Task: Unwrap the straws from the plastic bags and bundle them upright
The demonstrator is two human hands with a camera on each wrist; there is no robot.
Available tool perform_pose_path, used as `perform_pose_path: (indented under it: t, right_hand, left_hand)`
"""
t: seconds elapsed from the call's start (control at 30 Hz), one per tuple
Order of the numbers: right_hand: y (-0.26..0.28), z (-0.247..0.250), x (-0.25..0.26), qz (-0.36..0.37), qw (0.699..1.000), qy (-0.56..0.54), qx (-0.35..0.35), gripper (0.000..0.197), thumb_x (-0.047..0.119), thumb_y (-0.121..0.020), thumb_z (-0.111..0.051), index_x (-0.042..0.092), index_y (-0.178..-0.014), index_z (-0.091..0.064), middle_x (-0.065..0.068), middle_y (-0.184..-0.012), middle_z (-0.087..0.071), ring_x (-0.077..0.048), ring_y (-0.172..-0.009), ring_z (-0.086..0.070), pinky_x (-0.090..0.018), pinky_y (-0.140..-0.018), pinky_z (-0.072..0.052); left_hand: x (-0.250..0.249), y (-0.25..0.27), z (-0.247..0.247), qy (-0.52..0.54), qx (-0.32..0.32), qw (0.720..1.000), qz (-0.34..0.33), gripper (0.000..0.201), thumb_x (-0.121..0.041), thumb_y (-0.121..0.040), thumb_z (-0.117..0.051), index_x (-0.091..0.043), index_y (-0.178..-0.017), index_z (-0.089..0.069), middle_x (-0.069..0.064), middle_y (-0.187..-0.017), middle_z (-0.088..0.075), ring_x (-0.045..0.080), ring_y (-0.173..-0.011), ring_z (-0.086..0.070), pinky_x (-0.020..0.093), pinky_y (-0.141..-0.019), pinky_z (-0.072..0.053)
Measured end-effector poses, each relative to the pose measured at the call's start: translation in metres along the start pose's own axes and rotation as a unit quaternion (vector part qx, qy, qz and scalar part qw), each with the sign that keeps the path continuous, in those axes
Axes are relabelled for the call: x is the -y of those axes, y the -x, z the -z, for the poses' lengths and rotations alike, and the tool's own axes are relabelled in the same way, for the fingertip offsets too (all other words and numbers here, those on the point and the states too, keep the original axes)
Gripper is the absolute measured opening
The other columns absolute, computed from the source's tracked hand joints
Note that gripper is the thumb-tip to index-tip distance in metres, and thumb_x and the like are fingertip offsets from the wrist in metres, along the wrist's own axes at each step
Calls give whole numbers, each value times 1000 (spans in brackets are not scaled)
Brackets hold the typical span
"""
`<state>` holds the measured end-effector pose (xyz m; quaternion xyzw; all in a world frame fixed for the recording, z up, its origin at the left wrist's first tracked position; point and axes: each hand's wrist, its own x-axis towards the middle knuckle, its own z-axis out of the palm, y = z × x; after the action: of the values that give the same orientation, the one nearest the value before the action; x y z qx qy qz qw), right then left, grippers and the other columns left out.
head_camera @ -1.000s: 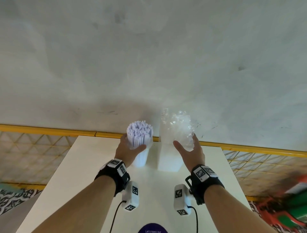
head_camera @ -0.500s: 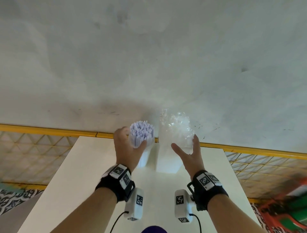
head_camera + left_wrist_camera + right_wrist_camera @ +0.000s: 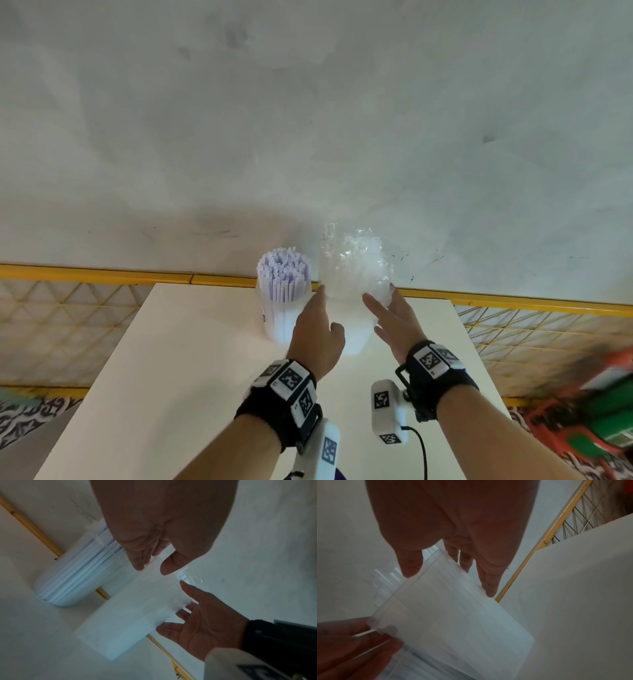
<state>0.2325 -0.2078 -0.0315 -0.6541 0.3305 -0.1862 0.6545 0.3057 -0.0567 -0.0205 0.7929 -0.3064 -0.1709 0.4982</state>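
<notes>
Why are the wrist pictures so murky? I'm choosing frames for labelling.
Head view: bright, with glare on the bagged straws and blur at the right edge. Left wrist view: left hand backlit, dark. Right wrist view: right hand equally shadowed, dim.

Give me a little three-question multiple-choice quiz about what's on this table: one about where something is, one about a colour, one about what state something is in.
1. Where does the unwrapped straw bundle stand relative to the bagged straw pack?
A. To its left
B. To its right
C. On top of it

2. What colour is the rail running behind the table?
A. Blue
B. Yellow
C. Black

3. What state is the right hand in?
A. Clenched in a fist
B. Open, fingers straight beside the bagged pack
C. Gripping the unwrapped bundle

Answers:
1. A: the head view shows the bare bundle upright on the left, with the plastic-covered pack next to it on the right.
2. B: a yellow bar crosses the picture at the table's far edge.
3. B: its fingers are spread and straight at the pack's right side, while the left hand reaches to the pack's left side.
</notes>
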Motion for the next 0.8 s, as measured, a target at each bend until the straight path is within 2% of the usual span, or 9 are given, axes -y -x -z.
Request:
perform_pose_path:
  t: [0.13, 0.27, 0.37, 0.43, 0.53, 0.6, 0.67, 0.73, 0.8]
  right_hand:
    - [4, -1, -2, 5, 1000, 7, 7, 59, 44, -86, -71, 44, -135, -39, 11, -133, -57, -5, -127, -48, -42, -114, -34]
    - [4, -2, 0, 0, 1000, 18, 12, 84, 57, -76, -74, 39, -147, -33, 15, -143, -48, -8, -136, -40, -46, -117, -30]
    - [8, 0, 1, -11, 1000, 15, 10, 104, 67, -62, -76, 42, -149, -26, 19, -134, -45, -7, -136, -37, -47, -118, -28]
    - [9, 0, -1, -9, 1000, 26, 9, 102, 70, -61, -74, 45, -148, -27, 19, -140, -45, -8, -139, -37, -47, -117, -29]
    - [6, 0, -8, 7, 998, 59, -7, 96, 76, -61, -69, 51, -144, -28, 15, -149, -44, -11, -140, -38, -49, -115, -33]
    - [5, -2, -11, 12, 998, 66, -9, 93, 77, -60, -68, 52, -142, -30, 14, -148, -45, -12, -140, -39, -50, -115, -34]
    - [7, -4, -11, 17, 998, 63, -10, 91, 74, -63, -68, 52, -143, -30, 17, -147, -45, -10, -139, -39, -49, -115, -34]
    - [7, -5, -11, 19, 998, 59, -16, 90, 71, -65, -67, 50, -143, -30, 19, -147, -45, -8, -139, -39, -48, -115, -34]
    - [5, -5, -12, 19, 998, 59, -17, 87, 71, -65, -67, 50, -142, -32, 19, -146, -45, -9, -138, -40, -49, -114, -34]
  left_hand:
    - [3, 3, 1, -3, 0, 1000, -5, 74, -1, -89, -47, -15, -153, -12, 4, -158, -24, 16, -146, -23, 33, -120, -23]
    - [2, 7, 4, -1, -15, 1000, -14, 70, 2, -87, -47, -14, -150, -23, 4, -152, -36, 18, -140, -36, 28, -115, -29]
    - [10, 10, 18, -16, -112, 993, 31, 47, 3, -86, -52, -12, -130, -47, 6, -133, -52, 24, -120, -53, 33, -102, -45]
    - [21, 9, 33, -25, -197, 978, 64, 32, 1, -82, -59, -12, -109, -47, 7, -119, -50, 26, -105, -54, 30, -86, -45]
    - [35, -5, 49, -12, -249, 961, 123, 56, -16, -75, -76, -8, -119, -44, 10, -127, -43, 31, -111, -50, 35, -89, -42]
    - [41, -18, 56, 11, -218, 966, 142, 88, -33, -68, -84, -14, -138, -33, 6, -142, -37, 29, -124, -45, 41, -102, -39]
    - [47, -27, 58, 32, -180, 976, 122, 105, -46, -59, -86, -24, -143, -27, -1, -145, -39, 24, -130, -44, 47, -108, -37]
    - [53, -33, 57, 40, -162, 981, 98, 102, -50, -53, -84, -31, -139, -32, -6, -139, -48, 22, -125, -49, 48, -106, -41]
    - [57, -35, 57, 8, -161, 982, 97, 90, -43, -60, -84, -32, -136, -37, -5, -134, -52, 23, -120, -53, 45, -103, -42]
